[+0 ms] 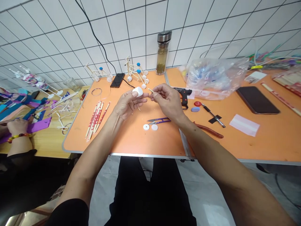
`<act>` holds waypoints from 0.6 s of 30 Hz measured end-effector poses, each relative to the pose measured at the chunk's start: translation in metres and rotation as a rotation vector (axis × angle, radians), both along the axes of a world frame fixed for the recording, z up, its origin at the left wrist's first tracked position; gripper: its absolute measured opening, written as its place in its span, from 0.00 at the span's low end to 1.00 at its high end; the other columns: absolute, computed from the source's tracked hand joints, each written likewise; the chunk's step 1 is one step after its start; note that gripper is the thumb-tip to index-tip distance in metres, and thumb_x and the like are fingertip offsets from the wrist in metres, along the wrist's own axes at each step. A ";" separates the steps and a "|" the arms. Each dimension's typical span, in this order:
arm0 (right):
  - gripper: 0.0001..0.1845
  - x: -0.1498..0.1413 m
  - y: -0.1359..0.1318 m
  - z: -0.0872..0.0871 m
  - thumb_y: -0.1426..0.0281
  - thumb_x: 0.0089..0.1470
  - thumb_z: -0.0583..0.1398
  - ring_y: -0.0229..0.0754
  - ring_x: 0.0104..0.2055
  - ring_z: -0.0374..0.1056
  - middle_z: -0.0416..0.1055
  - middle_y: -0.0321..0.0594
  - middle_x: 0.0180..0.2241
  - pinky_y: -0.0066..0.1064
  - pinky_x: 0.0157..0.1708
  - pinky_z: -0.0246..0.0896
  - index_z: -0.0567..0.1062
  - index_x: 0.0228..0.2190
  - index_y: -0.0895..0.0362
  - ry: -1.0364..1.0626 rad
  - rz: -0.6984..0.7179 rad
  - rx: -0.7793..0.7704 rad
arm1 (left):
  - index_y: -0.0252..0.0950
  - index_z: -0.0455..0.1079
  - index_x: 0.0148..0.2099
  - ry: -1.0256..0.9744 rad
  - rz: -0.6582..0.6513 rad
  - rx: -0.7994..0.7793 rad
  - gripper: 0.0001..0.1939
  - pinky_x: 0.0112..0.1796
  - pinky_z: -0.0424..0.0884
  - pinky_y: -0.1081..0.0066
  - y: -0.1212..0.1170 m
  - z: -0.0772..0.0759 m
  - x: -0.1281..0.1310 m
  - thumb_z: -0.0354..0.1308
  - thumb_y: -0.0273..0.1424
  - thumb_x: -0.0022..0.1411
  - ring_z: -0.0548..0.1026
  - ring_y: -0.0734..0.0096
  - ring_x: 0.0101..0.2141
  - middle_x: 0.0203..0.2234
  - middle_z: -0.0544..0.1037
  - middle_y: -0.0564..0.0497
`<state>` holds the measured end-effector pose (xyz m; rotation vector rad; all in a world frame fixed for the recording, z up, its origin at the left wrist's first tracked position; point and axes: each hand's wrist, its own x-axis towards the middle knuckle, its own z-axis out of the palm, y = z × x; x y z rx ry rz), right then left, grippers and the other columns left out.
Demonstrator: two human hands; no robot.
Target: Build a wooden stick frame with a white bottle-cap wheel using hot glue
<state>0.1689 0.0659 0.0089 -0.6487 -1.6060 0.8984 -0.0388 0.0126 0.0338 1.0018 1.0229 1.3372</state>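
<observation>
My left hand (128, 103) is raised over the orange table (131, 138) and pinches a white bottle cap (137, 91) between thumb and fingers. My right hand (166, 99) is closed on a thin wooden stick (150, 91), whose tip points at the cap from a short distance. Below the hands lie purple thread snips (158, 120) and two white round caps (150, 127).
Wrapped chopsticks (96, 117) lie left. A black glue gun (183, 94), red pliers (208, 130), a plastic bag (215, 77), two phones and a glass flask (163, 53) stand around. Stick-and-cap models (136, 73) sit at the back. Another person's hand (17, 127) works at far left.
</observation>
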 end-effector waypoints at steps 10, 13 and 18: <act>0.14 -0.001 -0.010 -0.006 0.64 0.70 0.61 0.43 0.38 0.85 0.88 0.41 0.42 0.38 0.41 0.81 0.86 0.46 0.53 -0.084 -0.033 0.046 | 0.39 0.82 0.49 0.284 0.227 0.243 0.26 0.47 0.81 0.70 -0.009 -0.022 0.019 0.85 0.44 0.55 0.88 0.67 0.42 0.43 0.92 0.47; 0.15 -0.003 -0.013 -0.007 0.59 0.73 0.62 0.44 0.38 0.85 0.88 0.42 0.42 0.38 0.40 0.79 0.86 0.46 0.53 -0.116 -0.038 0.055 | 0.40 0.82 0.51 0.429 0.301 0.302 0.20 0.47 0.81 0.69 -0.013 -0.027 0.022 0.80 0.41 0.61 0.85 0.68 0.41 0.45 0.90 0.49; 0.13 -0.011 -0.020 -0.009 0.56 0.64 0.70 0.45 0.36 0.80 0.85 0.40 0.37 0.37 0.36 0.76 0.83 0.41 0.52 -0.246 -0.123 0.194 | 0.43 0.83 0.53 0.647 0.355 0.388 0.14 0.53 0.81 0.65 -0.015 -0.036 0.017 0.73 0.36 0.66 0.86 0.64 0.46 0.47 0.89 0.50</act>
